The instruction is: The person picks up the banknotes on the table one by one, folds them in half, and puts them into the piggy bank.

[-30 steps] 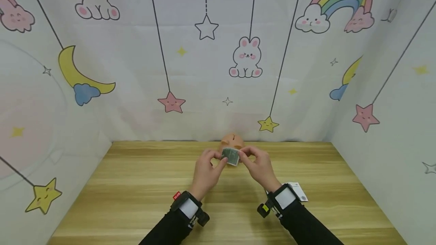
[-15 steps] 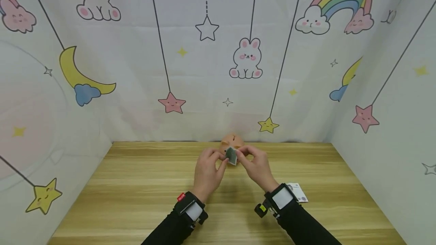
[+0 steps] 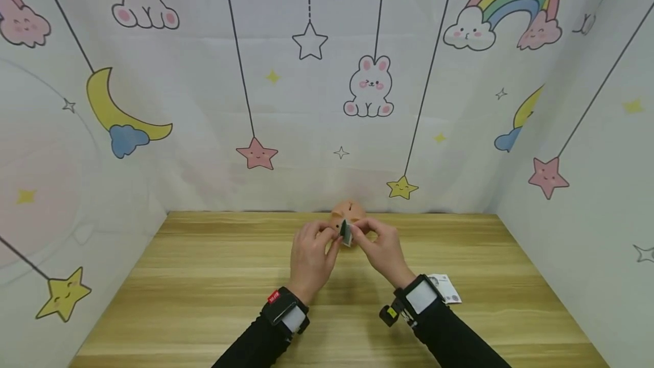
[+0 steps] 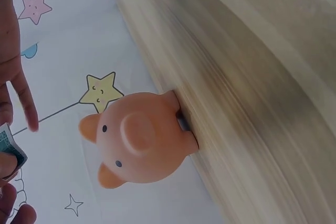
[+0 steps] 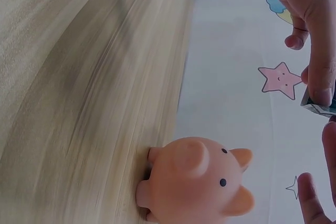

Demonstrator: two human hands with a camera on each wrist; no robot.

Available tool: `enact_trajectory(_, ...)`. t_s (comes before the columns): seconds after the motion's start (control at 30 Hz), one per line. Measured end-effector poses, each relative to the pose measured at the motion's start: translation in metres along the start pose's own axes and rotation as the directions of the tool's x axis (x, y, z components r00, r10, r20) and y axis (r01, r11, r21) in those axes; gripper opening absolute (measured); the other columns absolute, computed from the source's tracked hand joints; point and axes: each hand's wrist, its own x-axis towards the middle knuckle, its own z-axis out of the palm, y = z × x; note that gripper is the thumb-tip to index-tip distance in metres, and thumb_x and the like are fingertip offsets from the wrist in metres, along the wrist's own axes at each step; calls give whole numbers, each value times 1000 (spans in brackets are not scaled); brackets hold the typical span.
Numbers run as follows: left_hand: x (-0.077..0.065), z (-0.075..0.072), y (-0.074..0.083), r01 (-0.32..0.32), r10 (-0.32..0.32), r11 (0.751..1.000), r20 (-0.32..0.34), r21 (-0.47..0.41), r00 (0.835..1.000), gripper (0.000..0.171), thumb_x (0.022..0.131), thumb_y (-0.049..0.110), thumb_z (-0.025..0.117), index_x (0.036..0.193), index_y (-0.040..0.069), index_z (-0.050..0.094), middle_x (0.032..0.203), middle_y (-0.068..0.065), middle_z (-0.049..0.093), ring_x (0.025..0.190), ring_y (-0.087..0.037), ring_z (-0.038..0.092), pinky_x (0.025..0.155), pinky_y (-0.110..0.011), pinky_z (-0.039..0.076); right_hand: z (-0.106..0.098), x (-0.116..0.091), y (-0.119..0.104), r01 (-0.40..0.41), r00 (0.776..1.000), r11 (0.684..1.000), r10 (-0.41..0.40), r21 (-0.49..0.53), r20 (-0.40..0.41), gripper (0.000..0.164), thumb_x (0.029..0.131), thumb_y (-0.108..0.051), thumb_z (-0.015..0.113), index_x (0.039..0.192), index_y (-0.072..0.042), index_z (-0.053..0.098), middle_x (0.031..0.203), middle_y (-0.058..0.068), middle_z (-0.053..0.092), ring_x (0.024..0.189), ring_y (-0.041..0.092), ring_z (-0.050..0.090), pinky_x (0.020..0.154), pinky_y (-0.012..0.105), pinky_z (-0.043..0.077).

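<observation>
A small green banknote (image 3: 346,234), folded with its sides angled toward each other, is up in the air between both hands. My left hand (image 3: 313,257) pinches its left side between thumb and fingers. The right hand (image 3: 382,247) pinches the other side; in the right wrist view its thumb lies flat over the note (image 5: 319,107). Just behind and below the note stands an orange piggy bank (image 3: 349,209) with a slot in its top, partly covered by the hands in the head view. Its snout and eyes face the person in the left wrist view (image 4: 140,139).
A white printed slip (image 3: 445,288) lies on the wooden table (image 3: 230,277), partly behind the right wrist. Cloth walls (image 3: 306,180) with cartoon prints close off the back and sides. The piggy bank stands near the back edge, close to the wall.
The banknote, broad and nearly flat one second ago, has been folded narrower between the fingers. Both hands have drawn slightly closer together; the piggy bank stays where it was.
</observation>
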Motion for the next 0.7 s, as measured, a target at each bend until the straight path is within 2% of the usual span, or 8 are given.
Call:
enact_trajectory(0.2,0,0,-1,-27,27,999,-2,47,1000,18,86,14,92,87,12,74,106,-5,68,100,-26,66,78,-42,51,2,0,0,-11,1000,1000,11,-16,1,12,102,-11,74,98,0,77,87,2,77,77,13,68,65,25,52)
enact_trajectory(0.4,0,0,-2,-57,56,995,11,86,998,17,85,13,93,88,13,76,106,-4,68,102,-26,66,79,-42,51,3,-1,1,8,1000,1000,-8,-21,-2,8,101,-8,75,98,-1,77,87,3,77,77,14,69,67,27,54)
enact_trajectory(0.7,1,-2,-2,-67,65,990,27,123,998,16,85,15,92,90,13,77,106,-3,68,100,-26,66,79,-41,51,5,1,-1,-2,1000,999,3,-39,7,6,100,-9,76,99,-3,78,88,2,77,80,14,69,69,27,55)
